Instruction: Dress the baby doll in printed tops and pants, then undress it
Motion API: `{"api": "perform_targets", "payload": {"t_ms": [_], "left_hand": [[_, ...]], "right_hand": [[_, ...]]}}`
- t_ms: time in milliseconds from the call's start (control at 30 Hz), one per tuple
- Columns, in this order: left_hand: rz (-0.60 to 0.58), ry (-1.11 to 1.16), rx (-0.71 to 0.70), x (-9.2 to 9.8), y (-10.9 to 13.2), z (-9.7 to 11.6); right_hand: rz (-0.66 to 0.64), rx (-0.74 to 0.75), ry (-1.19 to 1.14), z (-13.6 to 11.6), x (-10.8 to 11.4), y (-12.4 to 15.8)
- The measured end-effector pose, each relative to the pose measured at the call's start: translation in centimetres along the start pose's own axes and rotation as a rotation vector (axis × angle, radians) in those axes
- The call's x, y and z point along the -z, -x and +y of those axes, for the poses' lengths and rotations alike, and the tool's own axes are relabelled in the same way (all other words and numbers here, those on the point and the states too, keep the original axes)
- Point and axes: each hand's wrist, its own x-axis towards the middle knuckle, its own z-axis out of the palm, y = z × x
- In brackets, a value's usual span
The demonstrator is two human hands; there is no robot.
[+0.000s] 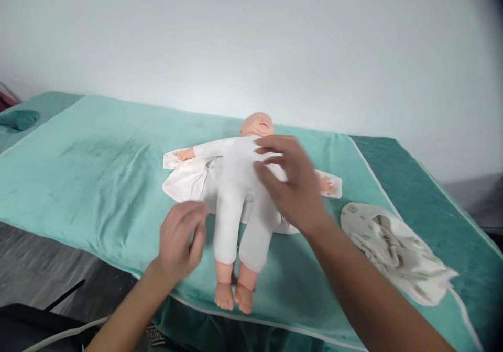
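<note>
A baby doll (243,163) in a white bodysuit lies on its back, arms spread and bare feet toward me. Beneath it a white baby garment (188,182) is laid out, its sleeves under the doll's hands. My right hand (293,182) hovers over the doll's chest, fingers bent and apart, with nothing in them; it hides part of the chest and one arm. Beside the doll's leg, my left hand (183,239) is raised above the bed, slightly blurred. Its fingers are loosely curled, the thumb stands apart, and it holds nothing visible.
A crumpled, printed white baby cloth (393,250) lies to the right on the green-covered bed (98,179). Behind the bed rises a white wall (236,43). At lower left are a dark object (35,326) and a pale cord (66,333).
</note>
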Motion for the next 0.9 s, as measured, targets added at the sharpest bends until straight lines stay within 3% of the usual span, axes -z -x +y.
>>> {"api": "perform_targets", "payload": {"t_ms": [100,200,267,333,533,633,733,833,900], "left_hand": [[-0.001,-0.094,0.024,-1.4,-5.4,-3.4],[-0.244,-0.266,0.029,-4.9,-10.5,-6.3],[-0.319,-0.387,-0.016,-6.8,-12.4,-7.6],[-0.299,-0.446,-0.035,-7.9,-12.9,-8.4],[-0.134,-0.368,0.004,-7.7,-11.9,-9.3],[-0.031,-0.391,0.14,-7.5,-12.1,-9.4],[-0.067,-0.456,0.29,-7.4,-12.7,-9.5],[-0.104,-0.465,0.344,-7.4,-13.1,-9.8],[-0.062,-0.398,0.356,-7.3,-13.2,-10.2]], "right_hand": [[-0.22,-0.036,0.18,3.3,-4.7,-4.5],[-0.553,-0.039,0.402,5.9,-8.9,-9.2],[-0.749,-0.043,0.548,6.9,-10.5,-11.2],[-0.837,-0.03,0.617,7.4,-11.3,-12.2],[-0.857,-0.042,0.642,8.2,-10.2,-11.9],[-0.7,-0.055,0.588,8.1,-8.2,-11.0],[-0.565,-0.064,0.513,8.0,-6.4,-10.0],[-0.56,-0.041,0.495,8.0,-5.6,-9.5],[-0.568,-0.036,0.48,8.1,-5.6,-9.4]]}}
